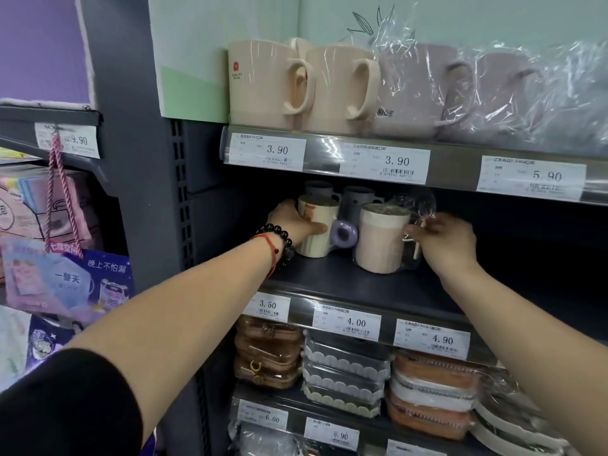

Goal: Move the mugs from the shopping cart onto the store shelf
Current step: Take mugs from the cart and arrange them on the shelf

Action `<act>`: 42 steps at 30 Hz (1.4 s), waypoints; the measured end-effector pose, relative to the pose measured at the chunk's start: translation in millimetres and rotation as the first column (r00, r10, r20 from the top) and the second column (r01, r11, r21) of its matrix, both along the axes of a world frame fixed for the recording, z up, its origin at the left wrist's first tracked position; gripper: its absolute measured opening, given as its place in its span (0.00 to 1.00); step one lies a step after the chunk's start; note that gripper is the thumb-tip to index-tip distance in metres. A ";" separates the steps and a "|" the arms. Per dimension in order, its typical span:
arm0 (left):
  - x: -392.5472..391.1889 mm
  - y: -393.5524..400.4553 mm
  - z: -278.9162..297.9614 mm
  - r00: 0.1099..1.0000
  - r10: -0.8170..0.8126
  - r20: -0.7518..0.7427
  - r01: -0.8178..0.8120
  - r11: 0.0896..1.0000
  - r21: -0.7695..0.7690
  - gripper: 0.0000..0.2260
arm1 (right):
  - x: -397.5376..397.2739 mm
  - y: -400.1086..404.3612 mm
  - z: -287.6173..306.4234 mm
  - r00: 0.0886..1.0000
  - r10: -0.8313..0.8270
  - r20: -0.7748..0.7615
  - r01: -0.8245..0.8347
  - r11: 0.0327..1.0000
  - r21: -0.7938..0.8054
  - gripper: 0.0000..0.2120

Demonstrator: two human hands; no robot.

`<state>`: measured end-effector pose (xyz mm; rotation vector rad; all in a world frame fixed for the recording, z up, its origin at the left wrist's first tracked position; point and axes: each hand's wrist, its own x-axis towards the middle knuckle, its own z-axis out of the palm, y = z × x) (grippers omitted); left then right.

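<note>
Head view: both arms reach into the middle shelf [362, 284] of a store rack.
Left hand [289, 222]: fingers and thumb wrapped round the cream mug [317, 232], gripping its left side. Bead bracelet and red cord on the wrist.
Cream mug: upright, on the shelf near its left end, purple ring handle [343, 234] pointing right.
Right hand [444, 240]: fingers curled, pinching the clear plastic wrap [416, 205] at the right side of the pink mug [381, 240].
Pink mug: upright on the shelf, just right of the cream mug, purple handle between them; touching or not, cannot tell.
Behind: two grey mugs [357, 199] further back on the same shelf, partly hidden.
Upper shelf [329, 149]: cream mugs [263, 83] toward its left end, plastic-wrapped lilac mugs [414, 90] to the right.
Lower shelf: stacked wrapped packs [345, 373] in brown, grey, orange.
Shelf front edges: price tags [268, 152] reading 3.90, 3.90, 5.90, 3.50, 4.00, 4.90.
Left rack: pink bag [49, 212] hanging by a twisted cord.
</note>
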<state>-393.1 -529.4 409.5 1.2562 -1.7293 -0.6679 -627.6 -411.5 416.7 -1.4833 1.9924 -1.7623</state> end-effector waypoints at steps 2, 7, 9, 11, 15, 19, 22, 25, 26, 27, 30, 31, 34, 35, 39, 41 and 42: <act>-5.4 -16.0 -0.7 0.999 0.003 -0.034 -0.003 1.000 0.014 0.22 | -3.2 -2.7 1.9 1.000 -0.022 -0.009 0.022 1.000 0.004 0.08; -23.4 -52.7 2.2 1.000 -0.005 0.025 0.004 0.999 0.036 0.24 | -9.9 -7.2 -1.4 0.999 -0.026 -0.025 0.026 1.000 0.007 0.07; -28.8 -64.4 3.0 0.999 0.000 0.048 -0.001 0.999 0.033 0.25 | -10.6 -6.2 -3.6 0.999 -0.018 -0.041 0.019 1.000 0.009 0.06; -31.7 -74.0 3.0 0.997 0.016 0.069 -0.018 0.999 0.029 0.26 | -12.7 -4.8 -6.2 0.999 0.006 -0.031 -0.006 1.000 -0.001 0.07; -34.0 -88.1 -1.7 1.000 0.012 0.025 -0.013 0.999 0.033 0.25 | -17.5 -2.2 -10.8 0.999 0.050 -0.010 -0.050 0.999 0.000 0.10; -34.9 -93.6 -5.4 0.999 0.044 -0.009 -0.043 0.998 0.038 0.24 | -15.7 0.9 -9.5 0.995 0.069 -0.074 -0.065 0.996 0.057 0.10; -35.8 -94.2 -6.9 0.999 0.041 0.021 -0.042 0.999 0.019 0.25 | -14.6 0.8 -8.5 0.989 0.098 -0.110 -0.088 0.992 0.093 0.10; -36.7 -94.6 -8.3 0.998 0.054 0.041 -0.054 0.999 0.006 0.25 | -16.3 -2.6 -7.1 0.983 0.098 -0.156 -0.079 0.989 0.125 0.13; -37.1 -94.2 -8.6 0.997 0.058 0.049 -0.058 0.998 -0.001 0.26 | -16.7 -3.3 -6.2 0.981 0.103 -0.163 -0.082 0.988 0.131 0.12; -37.4 -93.7 -8.9 0.996 0.065 0.053 -0.065 0.998 -0.005 0.26 | -17.6 -4.2 -5.8 0.980 0.105 -0.167 -0.083 0.987 0.135 0.12; -38.5 -94.0 -10.5 0.994 0.093 0.062 -0.091 0.995 -0.028 0.29 | -18.8 -6.4 -5.8 0.977 0.111 -0.182 -0.087 0.987 0.136 0.12; -38.9 -93.0 -10.5 0.993 0.100 0.065 -0.098 0.995 -0.036 0.29 | -19.5 -7.4 -6.4 0.977 0.113 -0.181 -0.089 0.987 0.135 0.12; -41.0 -91.1 -10.2 0.992 0.101 0.070 -0.097 0.994 -0.052 0.29 | -21.4 -9.9 -8.1 0.977 0.122 -0.176 -0.101 0.987 0.124 0.13; -41.7 -90.5 -9.9 0.993 0.099 0.067 -0.096 0.994 -0.049 0.30 | -21.9 -10.5 -8.3 0.977 0.125 -0.173 -0.105 0.987 0.123 0.13; -42.6 -87.0 -9.1 0.992 0.111 0.067 -0.108 0.993 -0.046 0.32 | -25.5 -12.8 -11.0 0.979 0.144 -0.145 -0.128 0.985 0.111 0.13; -41.4 -85.0 -8.2 0.992 0.108 0.064 -0.105 0.994 -0.036 0.30 | -29.2 -16.3 -12.9 0.982 0.134 -0.133 -0.120 0.987 0.106 0.14; -40.2 -83.2 -7.0 0.993 0.103 0.056 -0.102 0.994 -0.029 0.30 | -31.3 -19.7 -12.9 0.984 0.122 -0.130 -0.108 0.988 0.108 0.16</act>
